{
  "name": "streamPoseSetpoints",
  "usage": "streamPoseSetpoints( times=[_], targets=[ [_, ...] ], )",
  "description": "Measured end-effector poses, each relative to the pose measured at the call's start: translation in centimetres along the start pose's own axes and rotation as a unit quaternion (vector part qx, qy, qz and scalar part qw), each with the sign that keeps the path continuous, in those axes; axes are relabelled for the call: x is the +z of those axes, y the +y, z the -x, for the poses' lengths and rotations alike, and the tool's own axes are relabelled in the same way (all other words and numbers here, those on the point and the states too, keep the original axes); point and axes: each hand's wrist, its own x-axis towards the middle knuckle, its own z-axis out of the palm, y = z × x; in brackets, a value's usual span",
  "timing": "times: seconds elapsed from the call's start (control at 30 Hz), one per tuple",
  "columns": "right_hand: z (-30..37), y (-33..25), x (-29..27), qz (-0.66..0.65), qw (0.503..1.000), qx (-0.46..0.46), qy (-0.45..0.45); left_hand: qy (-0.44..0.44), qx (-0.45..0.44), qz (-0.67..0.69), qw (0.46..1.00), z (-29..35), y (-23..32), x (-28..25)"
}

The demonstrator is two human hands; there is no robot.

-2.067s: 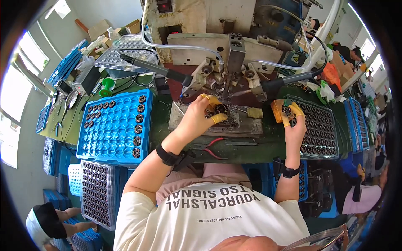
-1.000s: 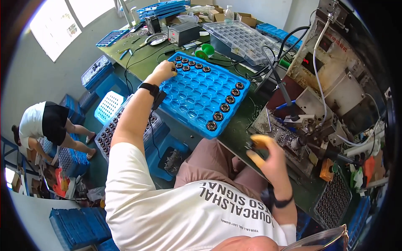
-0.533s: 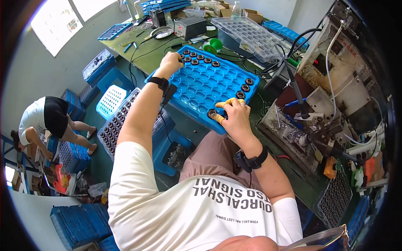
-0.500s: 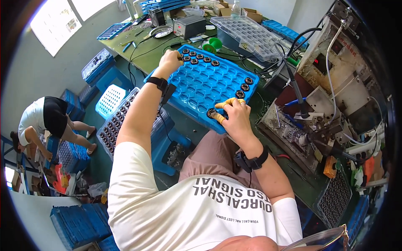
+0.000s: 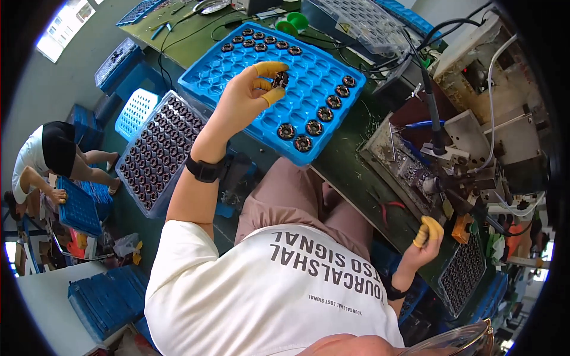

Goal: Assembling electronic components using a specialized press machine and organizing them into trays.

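My left hand (image 5: 249, 95), with yellow finger cots, pinches a small round motor stator (image 5: 280, 80), dark with copper-coloured windings. It hovers above a blue tray (image 5: 284, 153) of round pockets. Stators fill several pockets along the far edge, and more stators (image 5: 325, 114) line the right edge down to the near corner; many pockets between are bare. Well to the right, beyond the tray and near the bench edge, is my right hand (image 5: 426, 242). Its cot-covered fingers are loosely bent and apart, with nothing visible in them.
A machine (image 5: 433, 160) with cables stands on the right of the green bench (image 5: 350, 172). Red-handled pliers (image 5: 386, 210) lie before it. Trays full of stators sit at the left (image 5: 157, 157) and far right (image 5: 463, 276). At the left, another person (image 5: 44, 151) bends over, holding a blue tray.
My right hand has left the tray's near corner and moved right, toward the bench edge. My left hand has come from the tray's far left to above its middle, holding a stator.
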Motion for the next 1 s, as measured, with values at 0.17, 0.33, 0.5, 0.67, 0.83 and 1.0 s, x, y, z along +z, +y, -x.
streamPoseSetpoints(
  times=[0.17, 0.33, 0.5, 0.67, 0.83, 1.0],
  targets=[
    [4.0, 3.5, -3.2, 0.084, 0.993, 0.042, 0.072, 0.004, -0.01, 0.128, 0.992, 0.2, 0.0, 4.4],
    [4.5, 4.4, -1.8, 0.16, 0.986, -0.008, 0.048, 0.041, -0.04, 0.065, 0.996, -0.5, -4.1, 6.3],
    [4.4, 3.9, -1.9, 0.161, 0.985, 0.001, 0.056, 0.083, -0.034, 0.097, 0.991, -0.8, -4.9, 6.0],
    [4.4, 3.9, -1.9, 0.166, 0.985, -0.001, 0.051, 0.094, -0.02, 0.126, 0.987, -0.6, -5.2, 5.8],
    [4.4, 4.0, -2.1, 0.15, 0.987, 0.013, 0.05, 0.107, -0.03, 0.132, 0.985, -0.8, -5.1, 5.9],
    [0.9, 2.6, -1.5, -0.086, 0.982, 0.133, 0.107, 0.121, -0.007, 0.087, 0.989, -0.7, -5.4, 5.9]
  ],
)
